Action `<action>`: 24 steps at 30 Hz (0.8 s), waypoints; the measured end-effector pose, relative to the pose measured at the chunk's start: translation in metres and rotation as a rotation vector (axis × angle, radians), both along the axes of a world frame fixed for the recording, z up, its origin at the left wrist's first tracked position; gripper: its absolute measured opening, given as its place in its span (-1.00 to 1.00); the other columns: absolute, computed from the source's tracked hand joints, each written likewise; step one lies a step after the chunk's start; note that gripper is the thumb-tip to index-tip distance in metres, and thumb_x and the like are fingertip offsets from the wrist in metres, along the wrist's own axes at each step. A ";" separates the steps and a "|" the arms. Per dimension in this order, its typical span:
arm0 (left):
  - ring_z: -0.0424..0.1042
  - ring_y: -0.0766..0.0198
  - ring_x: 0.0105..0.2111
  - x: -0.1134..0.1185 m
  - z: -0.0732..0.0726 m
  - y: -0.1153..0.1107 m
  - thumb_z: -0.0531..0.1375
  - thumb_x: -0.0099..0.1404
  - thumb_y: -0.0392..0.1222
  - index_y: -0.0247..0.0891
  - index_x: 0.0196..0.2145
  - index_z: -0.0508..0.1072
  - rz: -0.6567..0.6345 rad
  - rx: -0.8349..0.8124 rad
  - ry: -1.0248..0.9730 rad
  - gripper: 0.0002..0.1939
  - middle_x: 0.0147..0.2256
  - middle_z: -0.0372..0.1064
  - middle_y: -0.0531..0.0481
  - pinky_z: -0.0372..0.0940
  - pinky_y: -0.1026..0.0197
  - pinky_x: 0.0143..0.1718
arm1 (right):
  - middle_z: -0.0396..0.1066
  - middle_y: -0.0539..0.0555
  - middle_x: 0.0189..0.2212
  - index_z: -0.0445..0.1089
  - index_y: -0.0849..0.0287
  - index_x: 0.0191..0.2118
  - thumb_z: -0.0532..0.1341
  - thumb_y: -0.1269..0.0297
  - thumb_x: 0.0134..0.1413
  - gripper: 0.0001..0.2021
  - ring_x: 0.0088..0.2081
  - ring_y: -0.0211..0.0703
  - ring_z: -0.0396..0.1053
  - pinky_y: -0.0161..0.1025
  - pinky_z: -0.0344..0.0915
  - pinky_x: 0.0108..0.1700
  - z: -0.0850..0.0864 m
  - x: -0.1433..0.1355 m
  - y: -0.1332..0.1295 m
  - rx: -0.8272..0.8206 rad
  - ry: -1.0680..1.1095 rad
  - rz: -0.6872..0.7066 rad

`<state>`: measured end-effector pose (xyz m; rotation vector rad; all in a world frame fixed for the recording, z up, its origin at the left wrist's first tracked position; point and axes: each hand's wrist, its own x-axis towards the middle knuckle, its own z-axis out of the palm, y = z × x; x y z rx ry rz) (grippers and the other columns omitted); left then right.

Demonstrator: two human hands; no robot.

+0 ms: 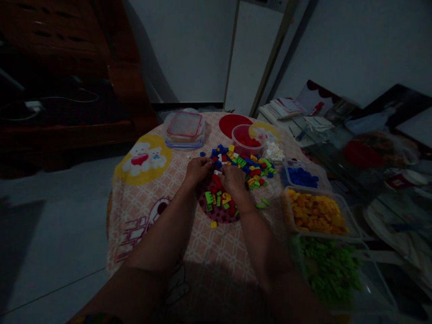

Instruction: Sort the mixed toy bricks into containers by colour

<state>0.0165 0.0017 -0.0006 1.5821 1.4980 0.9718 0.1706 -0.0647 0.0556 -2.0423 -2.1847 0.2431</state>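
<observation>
Both hands work at a mixed pile of toy building bricks (245,162) in red, blue, yellow, green and white on a round cloth-covered table. My left hand (198,172) is at the pile's left edge, its fingers bent and drawn together beside blue and red bricks; what they hold is hidden. My right hand (234,181) lies over the middle of the bricks with its fingers curled inward, near a white brick (218,172) and red ones. Its grip is too dark to make out. Closer to me lies a smaller group of green, yellow and red bricks (218,199).
A round tub (248,146) of red bricks stands behind the pile, white bricks (274,152) beside it. Along the right edge sit boxes of blue (302,178), yellow (315,211) and green bricks (330,265). Lidded containers (185,128) stand back left; a cluttered glass shelf is right.
</observation>
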 end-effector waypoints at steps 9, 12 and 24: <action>0.49 0.21 -0.36 0.000 0.002 -0.002 0.21 0.25 -0.05 -0.24 -0.27 0.69 0.017 0.011 0.026 -0.70 -0.37 0.62 -0.02 0.27 0.25 -0.31 | 0.60 0.04 -0.39 0.49 0.11 -0.42 0.34 0.27 0.09 -0.90 -0.24 -0.06 0.59 -0.21 0.46 -0.14 0.002 0.018 0.013 0.134 0.509 -0.102; 0.48 0.21 -0.37 0.000 0.002 -0.001 0.20 0.25 -0.05 -0.24 -0.30 0.69 0.012 0.010 0.037 -0.71 -0.40 0.60 -0.01 0.26 0.25 -0.31 | 0.48 -0.06 -0.56 0.41 0.11 -0.47 0.35 0.25 -0.01 -0.87 -0.42 -0.13 0.55 -0.28 0.44 -0.35 0.002 0.035 0.019 0.194 0.889 -0.217; 0.49 0.21 -0.38 -0.001 0.003 -0.002 0.20 0.23 -0.05 -0.23 -0.31 0.67 0.018 0.000 0.004 -0.72 -0.43 0.58 -0.01 0.28 0.26 -0.34 | 0.46 -0.10 -0.44 0.36 0.14 -0.25 0.32 0.35 -0.08 -0.78 -0.43 -0.28 0.52 -0.30 0.57 -0.31 -0.006 0.122 0.034 0.777 1.507 -0.710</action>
